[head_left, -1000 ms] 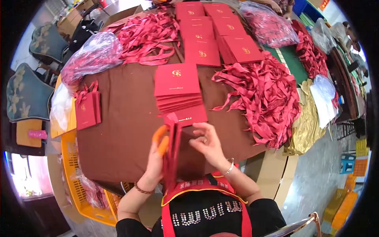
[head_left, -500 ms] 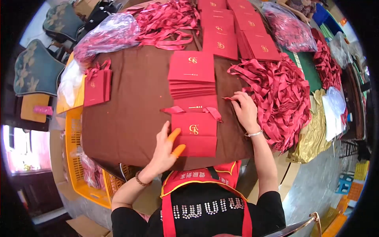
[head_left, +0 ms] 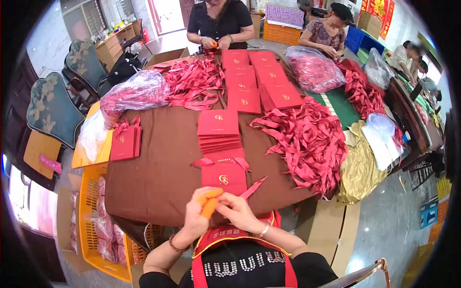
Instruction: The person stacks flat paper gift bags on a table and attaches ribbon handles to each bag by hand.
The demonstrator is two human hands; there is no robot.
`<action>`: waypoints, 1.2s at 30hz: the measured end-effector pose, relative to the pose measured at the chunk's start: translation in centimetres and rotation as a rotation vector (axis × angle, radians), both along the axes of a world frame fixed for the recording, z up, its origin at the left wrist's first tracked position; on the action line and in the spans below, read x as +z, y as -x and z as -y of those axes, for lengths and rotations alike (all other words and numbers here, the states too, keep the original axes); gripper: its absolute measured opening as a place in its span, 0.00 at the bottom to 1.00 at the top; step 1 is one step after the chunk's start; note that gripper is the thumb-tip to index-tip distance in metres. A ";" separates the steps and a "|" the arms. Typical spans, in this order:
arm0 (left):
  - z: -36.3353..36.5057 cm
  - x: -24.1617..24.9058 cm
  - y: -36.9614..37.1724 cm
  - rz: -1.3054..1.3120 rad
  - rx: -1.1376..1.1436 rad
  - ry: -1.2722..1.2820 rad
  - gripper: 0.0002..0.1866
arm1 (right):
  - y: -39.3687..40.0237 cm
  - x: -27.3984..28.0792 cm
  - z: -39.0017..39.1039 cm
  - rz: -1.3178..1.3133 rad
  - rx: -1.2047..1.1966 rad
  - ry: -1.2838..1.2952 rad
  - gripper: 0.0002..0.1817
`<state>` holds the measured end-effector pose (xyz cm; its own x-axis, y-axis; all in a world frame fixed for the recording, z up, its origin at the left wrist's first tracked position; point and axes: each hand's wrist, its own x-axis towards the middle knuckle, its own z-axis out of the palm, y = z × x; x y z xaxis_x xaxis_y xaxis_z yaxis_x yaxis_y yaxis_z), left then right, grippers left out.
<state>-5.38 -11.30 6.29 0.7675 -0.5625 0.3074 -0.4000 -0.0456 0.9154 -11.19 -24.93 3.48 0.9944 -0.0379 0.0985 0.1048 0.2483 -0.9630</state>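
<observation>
Over the near table edge my two hands meet, fingertips together. My left hand (head_left: 196, 213) is closed, with orange covers on its thumb and a finger; what it pinches is hidden. My right hand (head_left: 238, 215) is closed on a dark pink ribbon (head_left: 254, 186), whose loose end sticks out to the upper right. Just beyond my hands lies a red paper gift bag (head_left: 211, 178) with a gold logo, its lower part hidden by the hands. Another ribbon (head_left: 242, 163) crosses its top. Behind it is a fanned stack of red bags (head_left: 218, 126).
A big ribbon heap (head_left: 312, 144) lies right of the bags. More bag stacks (head_left: 244, 98) stand farther back. Finished-looking bags with ribbons (head_left: 126, 144) stand at left. A yellow crate (head_left: 89, 230) sits below the left edge. A person in black (head_left: 218, 24) works across the table.
My right hand came in from the right with the ribbon to meet my left hand, which left the bag. The view tilted up, bringing co-workers into sight.
</observation>
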 end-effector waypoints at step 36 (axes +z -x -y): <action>-0.1 -6.7 -7.4 0.103 0.216 -0.348 0.11 | -9.7 -4.8 6.8 0.256 -0.286 1.231 0.13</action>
